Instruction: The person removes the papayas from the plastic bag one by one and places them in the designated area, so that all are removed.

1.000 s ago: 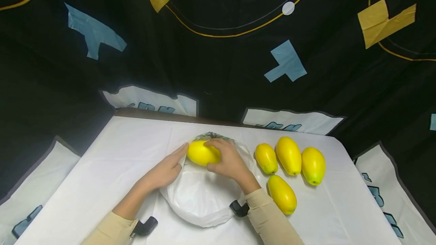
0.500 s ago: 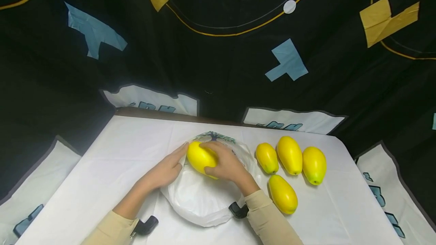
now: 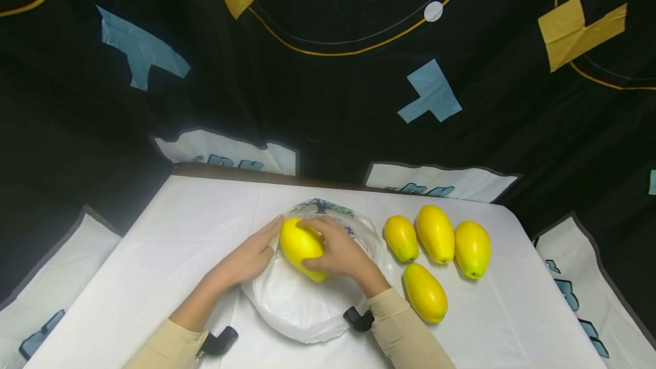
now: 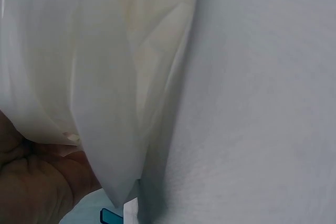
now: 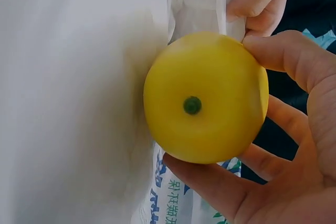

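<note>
My right hand [image 3: 340,248] grips a smooth yellow papaya [image 3: 299,246] at the mouth of a white plastic bag [image 3: 307,312]. Up close in the right wrist view, the papaya [image 5: 205,103] shows a round end with a small green stem nub, and thumb and fingers curl around its side. On the bag's left edge my left hand [image 3: 248,258] pinches the thin plastic, its fingertips near the papaya. The left wrist view has folds of the bag [image 4: 100,77] covering most of that hand [image 4: 44,184]. What lies inside the bag is hidden.
Several loose papayas lie right of the bag: a smaller one [image 3: 401,238], two larger ones behind, and another papaya [image 3: 425,293] nearer the right forearm. All rest on a white-covered table [image 3: 517,312], with a dark curtain [image 3: 328,101] behind its far edge.
The papaya in my right hand has turned from lying crosswise to slanting toward me, and has shifted slightly down and left. My left hand stays on the bag's edge.
</note>
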A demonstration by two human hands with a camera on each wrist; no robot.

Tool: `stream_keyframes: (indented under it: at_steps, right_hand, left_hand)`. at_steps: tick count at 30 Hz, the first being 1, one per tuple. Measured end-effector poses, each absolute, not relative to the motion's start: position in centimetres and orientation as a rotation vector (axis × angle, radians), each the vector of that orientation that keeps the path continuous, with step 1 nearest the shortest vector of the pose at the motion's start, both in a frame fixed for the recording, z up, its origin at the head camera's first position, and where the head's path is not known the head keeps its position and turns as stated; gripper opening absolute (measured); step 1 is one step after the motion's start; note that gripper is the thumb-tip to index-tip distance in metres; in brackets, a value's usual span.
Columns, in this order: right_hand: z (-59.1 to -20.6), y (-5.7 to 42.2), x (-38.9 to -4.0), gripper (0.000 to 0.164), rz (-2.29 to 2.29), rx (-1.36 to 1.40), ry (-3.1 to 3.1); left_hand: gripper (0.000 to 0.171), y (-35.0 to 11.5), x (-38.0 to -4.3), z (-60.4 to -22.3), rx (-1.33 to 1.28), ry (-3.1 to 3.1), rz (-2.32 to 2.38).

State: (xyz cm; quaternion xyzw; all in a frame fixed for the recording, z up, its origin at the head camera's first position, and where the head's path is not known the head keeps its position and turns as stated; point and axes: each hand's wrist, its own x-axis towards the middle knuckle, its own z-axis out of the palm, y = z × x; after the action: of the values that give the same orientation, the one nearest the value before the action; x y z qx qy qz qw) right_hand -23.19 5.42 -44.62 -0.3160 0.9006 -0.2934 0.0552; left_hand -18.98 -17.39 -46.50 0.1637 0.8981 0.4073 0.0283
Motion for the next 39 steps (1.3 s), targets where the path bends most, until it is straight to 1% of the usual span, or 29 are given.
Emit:
stream_keyframes:
  at_steps: [9, 16, 28, 39]
  right_hand:
    - [-44.8, 5.7, -22.5, 0.072, -0.942, -0.884, 2.744]
    - [-44.8, 6.4, -22.0, 0.071, -0.991, -0.899, 2.758]
    - [-44.1, 8.0, -20.9, 0.070, -1.054, -0.903, 2.780]
    - [-43.1, 9.3, -19.8, 0.071, -1.106, -0.830, 2.797]
  left_hand:
    - [0.061, -17.2, -19.0, -46.5, 0.476, 2.743, 1.274]
    - [0.061, -17.1, -19.1, -46.3, 0.456, 2.739, 1.259]
    - [0.062, -17.2, -19.2, -46.2, 0.446, 2.737, 1.246]
    - [0.062, -17.1, -19.1, -46.4, 0.439, 2.739, 1.243]
